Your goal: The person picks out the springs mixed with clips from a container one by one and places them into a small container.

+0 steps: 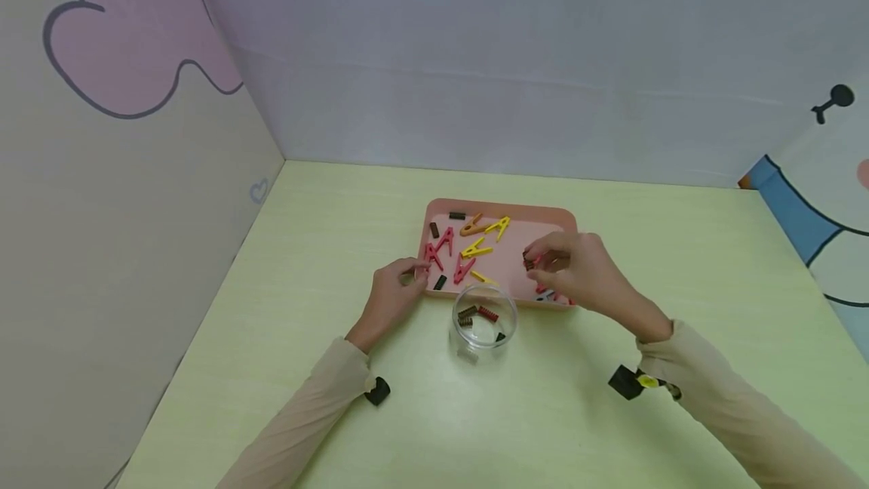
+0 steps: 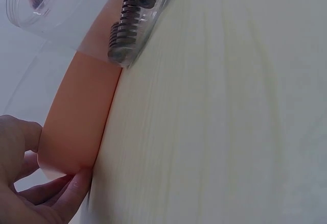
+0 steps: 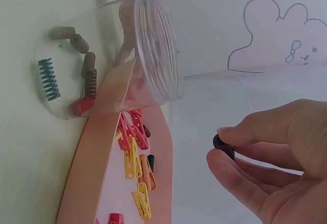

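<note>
My right hand [image 1: 577, 270] is above the right part of a pink tray [image 1: 502, 210], pinching a dark coil spring [image 3: 224, 146] between thumb and fingertips. At the tray's near left corner, my left hand [image 1: 394, 293] grips the wall, with fingers bent about it in the left wrist view. Red clips [image 1: 464, 269], yellow clips [image 1: 501, 227] and an orange clip [image 1: 473, 226] lie in the tray among a few dark springs [image 1: 457, 215]. A clear plastic jar [image 3: 158, 50] stands before the tray, holding several brown springs, a red spring [image 3: 82, 106] and a blue-green spring [image 3: 49, 78].
The pale wood-grain table [image 1: 305, 210] extends around the tray and jar. A plain wall [image 1: 475, 81] rises behind, and a wall with cartoon drawings [image 1: 122, 172] borders the left. The jar's open mouth stands higher than the tray's wall.
</note>
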Available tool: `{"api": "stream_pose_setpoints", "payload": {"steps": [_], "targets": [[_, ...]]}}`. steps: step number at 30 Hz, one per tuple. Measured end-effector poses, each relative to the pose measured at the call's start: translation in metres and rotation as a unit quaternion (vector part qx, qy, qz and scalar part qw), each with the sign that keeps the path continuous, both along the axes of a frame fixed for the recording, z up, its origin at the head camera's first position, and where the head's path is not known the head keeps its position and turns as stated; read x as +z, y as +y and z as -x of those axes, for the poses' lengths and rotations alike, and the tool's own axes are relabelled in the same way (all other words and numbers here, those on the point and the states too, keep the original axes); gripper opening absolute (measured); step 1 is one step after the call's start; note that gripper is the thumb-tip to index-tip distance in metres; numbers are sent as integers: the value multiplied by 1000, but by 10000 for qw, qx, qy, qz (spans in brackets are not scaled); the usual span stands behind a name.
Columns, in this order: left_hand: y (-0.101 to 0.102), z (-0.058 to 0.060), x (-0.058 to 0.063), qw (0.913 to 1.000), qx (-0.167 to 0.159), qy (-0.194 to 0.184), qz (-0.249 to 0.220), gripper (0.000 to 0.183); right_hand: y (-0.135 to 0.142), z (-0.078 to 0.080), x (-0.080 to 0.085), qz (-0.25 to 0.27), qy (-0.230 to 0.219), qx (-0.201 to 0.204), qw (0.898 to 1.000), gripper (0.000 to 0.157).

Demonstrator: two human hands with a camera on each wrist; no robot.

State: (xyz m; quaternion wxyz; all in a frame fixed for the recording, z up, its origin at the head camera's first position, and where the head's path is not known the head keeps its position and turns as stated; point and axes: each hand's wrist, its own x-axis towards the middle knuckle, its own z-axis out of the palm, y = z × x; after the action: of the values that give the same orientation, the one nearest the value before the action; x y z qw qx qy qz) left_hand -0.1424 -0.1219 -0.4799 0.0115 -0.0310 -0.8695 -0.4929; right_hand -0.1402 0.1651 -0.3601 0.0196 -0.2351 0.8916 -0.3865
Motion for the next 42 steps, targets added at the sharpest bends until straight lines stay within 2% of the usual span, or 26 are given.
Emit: {"api": "stream_pose_setpoints", "payload": {"steps": [11, 20, 32, 42], "targets": [[0, 0, 0, 10000, 47, -60, 44, 20, -2, -6, 3, -45, -12, 134, 9999, 16], [1, 0, 2, 10000, 36, -48, -2, 20, -5, -10, 5, -100, 155, 311, 9993, 16], [1, -1, 2, 10000, 32, -55, -10, 21, -8, -15, 7, 34, 239, 459, 9987, 18], [0, 0, 1, 10000, 8, -26, -38, 21, -12, -21, 7, 194, -26, 558, 9982, 17]]}}
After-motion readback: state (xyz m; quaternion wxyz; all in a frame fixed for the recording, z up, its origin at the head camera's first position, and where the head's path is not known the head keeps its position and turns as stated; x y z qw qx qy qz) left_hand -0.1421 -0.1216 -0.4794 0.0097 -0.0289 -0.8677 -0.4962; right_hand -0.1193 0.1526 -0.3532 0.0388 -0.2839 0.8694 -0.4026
